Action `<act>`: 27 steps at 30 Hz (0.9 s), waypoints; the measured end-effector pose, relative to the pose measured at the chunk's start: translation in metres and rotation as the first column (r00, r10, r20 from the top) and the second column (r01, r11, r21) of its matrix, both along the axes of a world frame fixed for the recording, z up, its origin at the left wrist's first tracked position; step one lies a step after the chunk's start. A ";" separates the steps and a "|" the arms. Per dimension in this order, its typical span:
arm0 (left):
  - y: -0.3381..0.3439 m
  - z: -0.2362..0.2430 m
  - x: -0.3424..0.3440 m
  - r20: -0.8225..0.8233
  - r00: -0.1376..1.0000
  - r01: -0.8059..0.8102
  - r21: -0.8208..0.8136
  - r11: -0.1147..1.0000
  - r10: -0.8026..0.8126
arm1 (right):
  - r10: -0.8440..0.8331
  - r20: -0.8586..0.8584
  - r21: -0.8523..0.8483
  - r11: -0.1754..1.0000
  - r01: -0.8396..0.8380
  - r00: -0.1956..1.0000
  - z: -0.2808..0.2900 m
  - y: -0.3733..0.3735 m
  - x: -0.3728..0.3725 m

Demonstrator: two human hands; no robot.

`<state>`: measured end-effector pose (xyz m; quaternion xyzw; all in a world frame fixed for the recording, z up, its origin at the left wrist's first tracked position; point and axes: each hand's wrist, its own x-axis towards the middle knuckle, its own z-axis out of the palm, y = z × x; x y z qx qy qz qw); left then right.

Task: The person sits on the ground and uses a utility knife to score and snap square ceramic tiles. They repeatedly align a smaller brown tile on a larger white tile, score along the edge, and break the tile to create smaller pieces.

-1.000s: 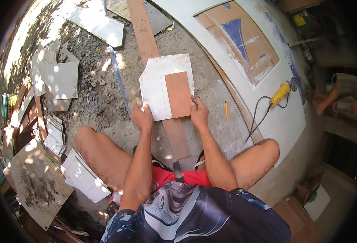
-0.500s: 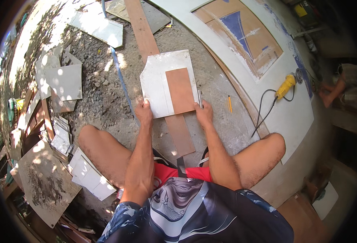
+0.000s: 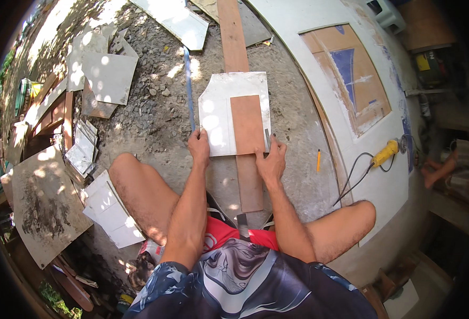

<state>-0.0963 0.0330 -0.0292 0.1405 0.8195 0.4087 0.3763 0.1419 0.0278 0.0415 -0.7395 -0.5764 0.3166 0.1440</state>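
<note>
A white board (image 3: 217,117) with one cut corner lies across a long brown wood strip (image 3: 251,186). On its right half sits a smaller reddish-brown rectangular piece (image 3: 246,125). My left hand (image 3: 199,146) is closed on the board's lower left corner, thumb on top. At the lower right corner my right hand (image 3: 270,159) has a slim grey metal tool (image 3: 267,137) in its fingers, its exact kind unclear. The right thumb touches the lower edge of the brown piece.
A yellow angle grinder (image 3: 385,154) with a black cord rests on a large white panel (image 3: 372,186) at right. A yellow pen-like tool (image 3: 318,160) lies on the concrete. Board offcuts (image 3: 109,77) are scattered at left. A person's hand (image 3: 439,169) shows at far right.
My view has shifted, so the scene sits farther right. My right hand's fingers have shifted around the grey tool, the thumb now at the brown piece. The left hand keeps its hold.
</note>
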 end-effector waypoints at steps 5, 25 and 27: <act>0.004 0.048 0.018 -0.666 0.692 0.334 -0.046 0.941 -0.278 | 0.078 -0.016 -0.061 0.995 -0.079 0.997 0.004 -0.004 -0.010; -0.015 0.061 0.058 -0.684 -0.099 0.847 -0.440 0.300 -0.723 | 0.414 0.182 0.106 0.894 -0.436 0.892 -0.018 0.009 0.031; -0.015 0.058 0.056 -0.702 -0.186 0.822 -0.495 0.283 -0.687 | 0.431 0.191 0.111 0.883 -0.456 0.882 -0.016 0.010 0.030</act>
